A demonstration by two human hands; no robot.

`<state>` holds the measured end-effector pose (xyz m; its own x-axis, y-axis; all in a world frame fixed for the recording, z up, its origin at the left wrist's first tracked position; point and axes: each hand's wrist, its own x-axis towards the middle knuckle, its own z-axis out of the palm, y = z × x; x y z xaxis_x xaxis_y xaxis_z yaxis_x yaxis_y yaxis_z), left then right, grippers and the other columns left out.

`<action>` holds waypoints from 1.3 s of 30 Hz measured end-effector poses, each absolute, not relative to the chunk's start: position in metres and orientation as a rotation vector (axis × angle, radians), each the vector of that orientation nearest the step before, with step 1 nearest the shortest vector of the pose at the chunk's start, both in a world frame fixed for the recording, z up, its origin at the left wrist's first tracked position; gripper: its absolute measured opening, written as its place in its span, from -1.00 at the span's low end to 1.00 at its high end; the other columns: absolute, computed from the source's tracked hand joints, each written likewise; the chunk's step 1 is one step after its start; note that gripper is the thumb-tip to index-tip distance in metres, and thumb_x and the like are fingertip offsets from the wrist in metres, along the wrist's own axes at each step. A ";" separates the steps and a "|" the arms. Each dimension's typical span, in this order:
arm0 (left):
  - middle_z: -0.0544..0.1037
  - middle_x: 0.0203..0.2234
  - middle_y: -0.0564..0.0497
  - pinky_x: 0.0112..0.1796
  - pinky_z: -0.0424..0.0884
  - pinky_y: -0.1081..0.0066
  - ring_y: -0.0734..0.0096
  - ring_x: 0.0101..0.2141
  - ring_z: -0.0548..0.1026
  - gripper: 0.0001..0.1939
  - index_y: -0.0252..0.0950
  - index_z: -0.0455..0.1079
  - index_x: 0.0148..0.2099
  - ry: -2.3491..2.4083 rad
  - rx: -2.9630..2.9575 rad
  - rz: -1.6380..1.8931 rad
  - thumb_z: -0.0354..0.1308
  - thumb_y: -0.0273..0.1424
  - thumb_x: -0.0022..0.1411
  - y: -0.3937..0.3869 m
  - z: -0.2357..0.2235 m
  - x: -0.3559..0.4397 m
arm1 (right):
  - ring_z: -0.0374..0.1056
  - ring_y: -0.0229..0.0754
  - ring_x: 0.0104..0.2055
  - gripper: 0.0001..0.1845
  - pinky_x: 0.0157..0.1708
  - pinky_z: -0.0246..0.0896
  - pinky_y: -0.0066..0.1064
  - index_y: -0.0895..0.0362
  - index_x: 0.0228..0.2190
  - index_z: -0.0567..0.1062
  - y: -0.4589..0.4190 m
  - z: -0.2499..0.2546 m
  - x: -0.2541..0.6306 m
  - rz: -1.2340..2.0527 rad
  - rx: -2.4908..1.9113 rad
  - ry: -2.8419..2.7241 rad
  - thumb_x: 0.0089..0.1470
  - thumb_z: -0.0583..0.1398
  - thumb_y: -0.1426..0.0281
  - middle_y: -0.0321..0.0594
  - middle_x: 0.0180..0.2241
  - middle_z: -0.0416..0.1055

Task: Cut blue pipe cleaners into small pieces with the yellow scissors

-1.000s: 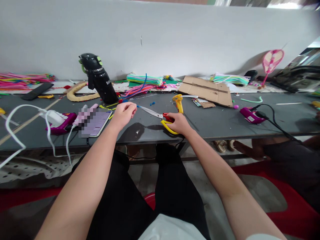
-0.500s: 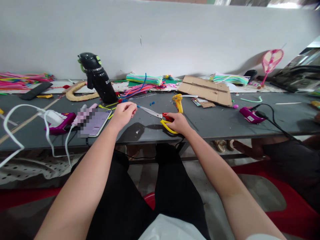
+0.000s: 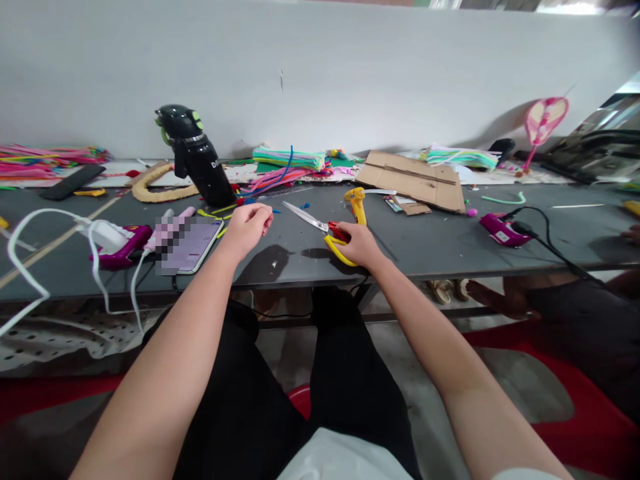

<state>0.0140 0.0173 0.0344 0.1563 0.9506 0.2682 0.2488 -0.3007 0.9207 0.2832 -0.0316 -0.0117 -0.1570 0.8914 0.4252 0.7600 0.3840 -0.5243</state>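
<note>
Grasping the scissors (image 3: pixel 320 225) by their red and yellow handles, the right hand (image 3: pixel 361 245) sits just in front of the yellow glue gun (image 3: pixel 357 204). Its fingers cover much of the loops, so how each finger is threaded cannot be made out. The foot of the glue gun meets the edge of this hand in view; whether they touch is unclear. The scissors lie to the near left of the glue gun, blades pointing away and leftward, over the grey table (image 3: pixel 425 248).

The left hand (image 3: pixel 249 230), farther left of the glue gun, is curled with its fingertips turned in toward the blades, a gap between them. Its palm is hidden, so I cannot tell whether it pinches anything. A tiny blue piece (image 3: pixel 277 212) shows right beside those fingertips, too small to say if it is held or loose.

Well left of the glue gun, a phone (image 3: pixel 206 243) is partly blurred into blocks, and a black bottle (image 3: pixel 207 167) leans behind it, the lettering running out of sight around its side. Behind the glue gun to the right lies folded cardboard (image 3: pixel 413 180), while pink stems (image 3: pixel 280 179) tangle to its back left, their ends hard to separate. Far right of the glue gun, another person's hand (image 3: pixel 633 234) is cut off by the edge.
</note>
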 end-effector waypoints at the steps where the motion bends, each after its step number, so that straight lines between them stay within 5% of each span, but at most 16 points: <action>1: 0.29 -0.66 0.09 -0.55 0.18 0.49 0.55 -0.62 0.25 -0.73 -0.28 0.30 -0.54 1.162 1.688 1.188 0.09 -0.31 0.17 0.017 0.035 0.014 | 0.02 -0.32 -0.51 -0.67 -0.46 -0.11 -0.42 0.10 -0.55 0.26 -0.032 -0.011 0.283 0.238 -1.419 -1.971 -0.05 0.22 0.15 -0.34 -0.58 0.22; 39: 0.28 -0.68 0.08 -0.55 0.16 0.46 0.52 -0.62 0.24 -0.73 -0.27 0.29 -0.55 1.214 1.740 1.143 0.07 -0.30 0.16 0.014 0.038 0.017 | 0.06 -0.28 -0.47 -0.80 -0.42 -0.08 -0.42 0.12 -0.54 0.38 -0.029 -0.014 0.284 0.250 -1.444 -2.040 -0.08 0.22 0.26 -0.31 -0.53 0.31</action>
<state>0.0171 0.0136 0.0376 0.1649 0.9513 0.2605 0.3175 -0.3013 0.8991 0.2840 -0.0292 -0.0145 -0.2104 0.9029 0.3748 0.7858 0.3843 -0.4846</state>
